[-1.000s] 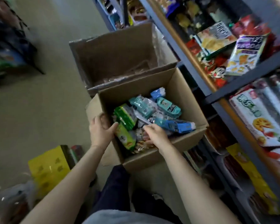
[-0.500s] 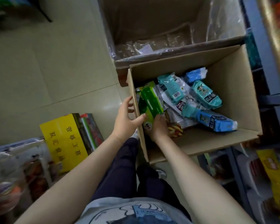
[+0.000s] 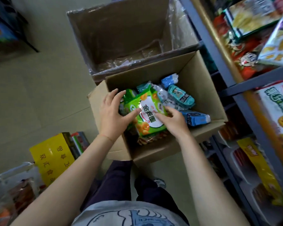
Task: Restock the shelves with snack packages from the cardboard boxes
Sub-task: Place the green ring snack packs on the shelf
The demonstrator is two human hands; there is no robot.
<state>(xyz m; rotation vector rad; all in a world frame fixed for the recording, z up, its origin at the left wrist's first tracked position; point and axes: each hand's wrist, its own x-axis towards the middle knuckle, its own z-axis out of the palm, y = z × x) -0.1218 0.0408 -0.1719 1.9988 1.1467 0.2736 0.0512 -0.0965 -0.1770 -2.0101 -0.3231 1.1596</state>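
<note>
An open cardboard box (image 3: 201, 74) on the floor holds several snack packages. A green snack package (image 3: 147, 110) with orange rings printed on it sits at the box's near left, face up. My left hand (image 3: 113, 115) holds its left edge, thumb on the front and fingers spread over the top. My right hand (image 3: 171, 119) grips its right lower side, fingers curled onto the front. Teal packages (image 3: 181, 97) and a blue one (image 3: 196, 118) lie deeper in the box to the right.
A second cardboard box (image 3: 114, 30), lined with clear plastic, stands just behind. Shelves (image 3: 258, 79) stocked with snacks run along the right. A yellow box (image 3: 51, 157) and bagged goods (image 3: 10, 190) sit on the floor at left. My legs stand close to the box.
The green package has been turned face up and lifted toward the box's near side. My left hand left the box wall and now holds the package together with my right hand.
</note>
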